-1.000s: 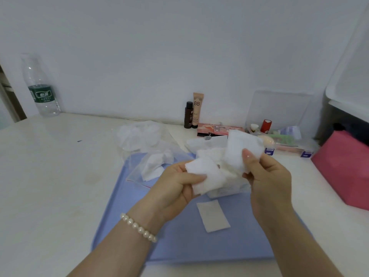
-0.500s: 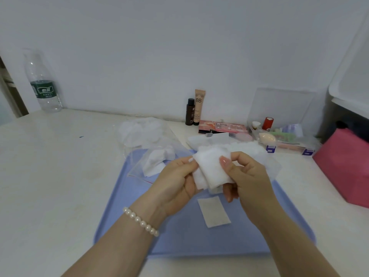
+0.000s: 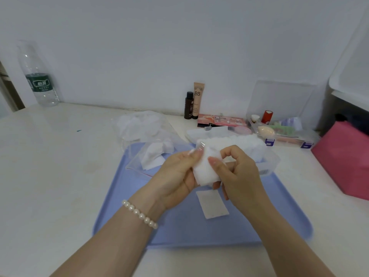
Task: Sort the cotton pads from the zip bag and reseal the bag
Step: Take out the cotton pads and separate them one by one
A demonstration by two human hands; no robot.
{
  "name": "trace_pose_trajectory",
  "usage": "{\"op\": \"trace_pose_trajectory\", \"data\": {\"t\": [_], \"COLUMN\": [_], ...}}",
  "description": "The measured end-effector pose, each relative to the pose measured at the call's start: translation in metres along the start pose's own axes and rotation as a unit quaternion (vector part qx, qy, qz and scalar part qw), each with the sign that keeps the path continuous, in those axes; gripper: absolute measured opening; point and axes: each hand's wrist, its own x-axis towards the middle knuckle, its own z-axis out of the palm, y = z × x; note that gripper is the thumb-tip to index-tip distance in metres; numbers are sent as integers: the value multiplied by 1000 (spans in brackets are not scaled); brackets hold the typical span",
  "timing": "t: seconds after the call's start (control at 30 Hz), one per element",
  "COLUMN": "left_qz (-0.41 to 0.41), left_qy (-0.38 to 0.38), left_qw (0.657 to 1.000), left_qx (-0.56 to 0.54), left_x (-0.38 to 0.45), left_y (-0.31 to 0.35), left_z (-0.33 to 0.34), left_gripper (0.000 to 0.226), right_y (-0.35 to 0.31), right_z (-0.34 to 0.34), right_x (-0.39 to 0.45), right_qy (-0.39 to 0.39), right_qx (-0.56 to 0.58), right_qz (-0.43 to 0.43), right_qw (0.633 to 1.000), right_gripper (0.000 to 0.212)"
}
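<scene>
Cotton pads [image 3: 205,170], a small white stack, held above the blue tray [image 3: 179,226] between both hands. Left hand [image 3: 175,176] cupped beneath, fingertips curled round the stack's far edge; right hand [image 3: 237,176] pinching the near face with thumb and bent fingers. One single pad [image 3: 212,203] flat on the tray below. Zip bag [image 3: 151,156] with more pads lying on the tray's far left corner.
</scene>
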Motion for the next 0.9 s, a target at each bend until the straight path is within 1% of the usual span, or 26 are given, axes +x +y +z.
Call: {"op": "trace_pose_trajectory", "data": {"t": [0.07,0.13,0.17,0.2,0.23,0.3,0.37,0.4,0.57,0.67,0.77,0.8,0.83,0.9], "left_qz": [19,37,47,53,55,52,40,31,10,11,18,23,31,58], "left_qy": [21,77,104,126,140,153,143,133,85,72,77,78,80,93], "left_qw": [999,996,993,991,989,987,989,991,996,997,997,997,996,990], "left_qx": [15,-10,-17,-16,-13,-8,0,6,2,-7,1,12,26,91], "left_x": [2,5,7,7,8,7,5,4,3,1,1,1,0,-1], "left_y": [-1,2,6,9,12,14,14,14,11,11,12,12,11,7], "left_z": [-4,-11,-15,-18,-20,-23,-23,-22,-19,-17,-16,-16,-15,-12], "left_gripper": [29,26,25,24,23,23,24,24,24,23,19,19,19,22], "right_y": [0,-1,-1,0,1,3,3,4,13,14,14,12,10,3], "right_z": [-1,-5,-9,-12,-14,-12,-7,-6,-6,-5,-7,-8,-10,-16], "right_x": [1,3,3,4,2,-3,-8,-8,-2,-2,-2,-1,0,5], "right_qy": [7,19,21,12,-12,-83,-139,-155,-176,-168,-163,-153,-131,-55], "right_qx": [-25,-44,-87,-155,-225,-337,-401,-409,-339,-315,-331,-320,-289,-173], "right_qz": [-9,-4,0,12,36,97,134,146,183,169,147,133,113,59], "right_qw": [1000,999,996,988,974,933,895,887,906,919,918,925,941,982], "right_gripper": [20,24,27,29,31,33,35,36,34,33,35,35,33,25]}}
